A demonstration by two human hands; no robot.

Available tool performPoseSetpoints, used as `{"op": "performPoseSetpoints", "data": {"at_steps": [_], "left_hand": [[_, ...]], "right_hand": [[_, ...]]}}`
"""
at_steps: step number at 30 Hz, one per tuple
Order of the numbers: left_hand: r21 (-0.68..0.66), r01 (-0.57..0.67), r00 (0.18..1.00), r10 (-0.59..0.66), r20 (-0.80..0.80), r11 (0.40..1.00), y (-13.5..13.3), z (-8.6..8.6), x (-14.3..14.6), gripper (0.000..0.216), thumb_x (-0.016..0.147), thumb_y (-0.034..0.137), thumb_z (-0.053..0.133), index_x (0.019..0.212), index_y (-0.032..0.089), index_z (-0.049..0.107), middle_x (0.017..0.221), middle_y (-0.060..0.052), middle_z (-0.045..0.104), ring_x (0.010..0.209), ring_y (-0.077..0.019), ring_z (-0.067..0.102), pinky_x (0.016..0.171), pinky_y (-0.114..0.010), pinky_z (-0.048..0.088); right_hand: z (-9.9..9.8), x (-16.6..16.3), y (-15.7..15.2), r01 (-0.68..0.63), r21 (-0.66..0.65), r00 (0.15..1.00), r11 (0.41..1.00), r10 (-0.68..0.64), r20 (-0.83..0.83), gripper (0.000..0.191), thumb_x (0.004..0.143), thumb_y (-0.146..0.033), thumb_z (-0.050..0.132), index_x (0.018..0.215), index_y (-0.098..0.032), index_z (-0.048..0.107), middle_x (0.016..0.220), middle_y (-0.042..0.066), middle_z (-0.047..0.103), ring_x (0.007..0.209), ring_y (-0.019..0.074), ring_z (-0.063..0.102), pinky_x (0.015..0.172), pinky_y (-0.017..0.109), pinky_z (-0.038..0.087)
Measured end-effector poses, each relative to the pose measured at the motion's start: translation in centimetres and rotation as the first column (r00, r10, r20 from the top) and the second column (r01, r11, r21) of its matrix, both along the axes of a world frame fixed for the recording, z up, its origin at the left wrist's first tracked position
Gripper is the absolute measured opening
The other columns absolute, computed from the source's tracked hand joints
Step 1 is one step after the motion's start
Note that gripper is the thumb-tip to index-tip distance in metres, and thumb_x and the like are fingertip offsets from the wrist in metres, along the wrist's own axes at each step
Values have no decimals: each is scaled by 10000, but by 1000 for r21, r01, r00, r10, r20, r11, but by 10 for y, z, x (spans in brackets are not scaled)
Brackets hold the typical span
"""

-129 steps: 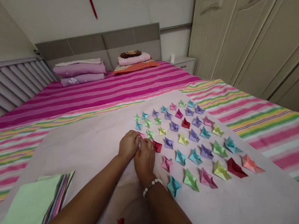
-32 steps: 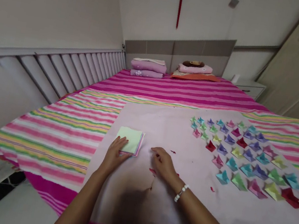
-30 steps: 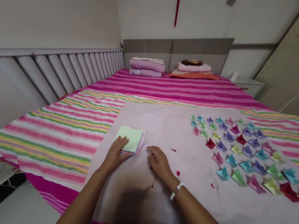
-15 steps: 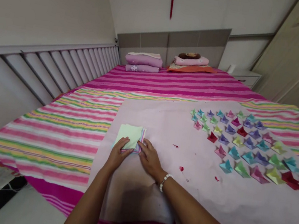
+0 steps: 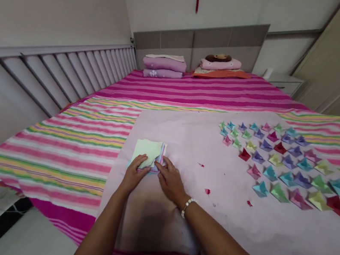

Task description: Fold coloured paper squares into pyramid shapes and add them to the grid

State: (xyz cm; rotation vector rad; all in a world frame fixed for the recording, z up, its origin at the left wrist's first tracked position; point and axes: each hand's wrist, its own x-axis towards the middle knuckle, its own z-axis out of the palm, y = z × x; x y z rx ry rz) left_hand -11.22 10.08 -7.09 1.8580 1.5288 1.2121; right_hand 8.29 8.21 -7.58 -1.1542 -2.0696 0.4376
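Note:
A stack of square coloured paper sheets (image 5: 163, 149) lies on the pale covering, a light green sheet (image 5: 147, 147) uppermost. My left hand (image 5: 133, 173) rests over the stack's lower left part, fingers laid on the green sheet and thumb apart near the front edge. From the right, my right hand (image 5: 172, 182) touches the stack, its index fingertip at the green sheet's lower right corner, which is bent up. The right fingers are stretched out, with no pinch visible. White beads circle my right wrist.
Several rows of small folded paper shapes (image 5: 287, 179) in many colours stand to the right. Small red scraps (image 5: 207, 191) lie between them and my right hand. The pale covering (image 5: 185, 130) lies on a striped bed. Folded bedding (image 5: 164, 63) sits by the headboard; a rail (image 5: 69, 69) runs along the left.
The green sheet's right edge and lower corner have bent up and inward, baring more of the sheets beneath. My right fingertip has shifted slightly left. The view has tilted down slightly.

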Motion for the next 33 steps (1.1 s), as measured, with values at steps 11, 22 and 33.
{"op": "performPoseSetpoints", "data": {"at_steps": [11,22,33], "left_hand": [[-61,-29,993,35,111,998,-3,9,5,364,777,416,619,1058,196,687,1275,-100,619,1290,-258,473,1106,-452,326],[-70,-312,859,313,405,947,-6,45,9,357,809,457,545,590,187,463,506,77,379,500,-90,388,494,-202,330],[-32,-272,873,261,412,962,-55,81,44,270,705,354,708,586,170,549,551,60,432,547,-93,389,511,-201,311]], "right_hand": [[0,0,-1,4,2,1000,1000,-4,9,512,903,-155,459,1398,-285,451,1487,127,339,1140,254,503,968,444,386],[-1,0,0,-8,4,999,1000,9,-37,486,903,-157,452,1379,-250,472,1463,133,365,1120,229,522,983,434,397],[28,12,-14,-67,-266,778,962,-117,-618,323,888,-398,507,1056,-183,680,1069,111,663,1048,238,590,944,417,462]]}}
